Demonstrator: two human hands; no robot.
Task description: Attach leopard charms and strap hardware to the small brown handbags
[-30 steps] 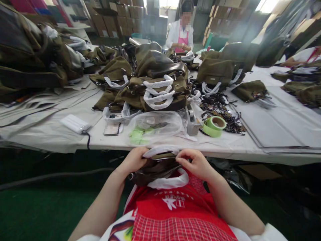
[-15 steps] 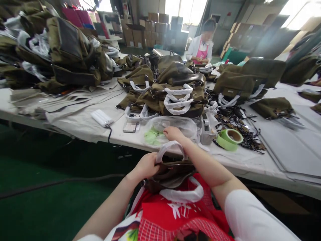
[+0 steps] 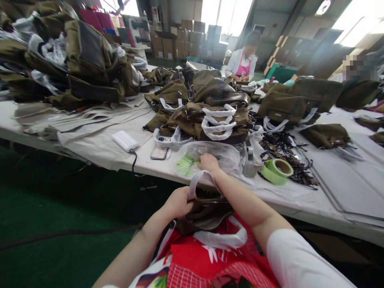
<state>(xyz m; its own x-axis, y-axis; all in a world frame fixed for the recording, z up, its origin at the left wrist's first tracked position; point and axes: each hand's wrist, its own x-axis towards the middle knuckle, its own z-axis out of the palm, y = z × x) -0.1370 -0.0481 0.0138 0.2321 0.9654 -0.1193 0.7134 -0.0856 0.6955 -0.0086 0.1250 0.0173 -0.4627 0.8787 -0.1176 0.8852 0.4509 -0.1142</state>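
Note:
A brown handbag point(image 3: 207, 214) with white-wrapped handles rests on my lap, its mouth open towards me. My left hand point(image 3: 179, 202) is closed on the bag's upper edge, close to the base of the far handle. Beyond the bag, my right hand point(image 3: 209, 163) reaches over a clear plastic bag point(image 3: 228, 154) at the table's front edge. Its fingers are curled together beside light green pieces point(image 3: 186, 165); whatever they pinch is hidden.
Stacked olive bags point(image 3: 219, 116) stand behind the plastic bag. To the right are a tape dispenser point(image 3: 250, 160), green tape rolls point(image 3: 277, 172) and a heap of dark straps point(image 3: 295, 160). A white power bank point(image 3: 125, 141) lies left. Across the table works another person point(image 3: 244, 66).
The view has shifted slightly, bringing another person's head in at the right edge. My left hand keeps its hold on the handbag. My right hand stays at the green pieces, fingers still curled.

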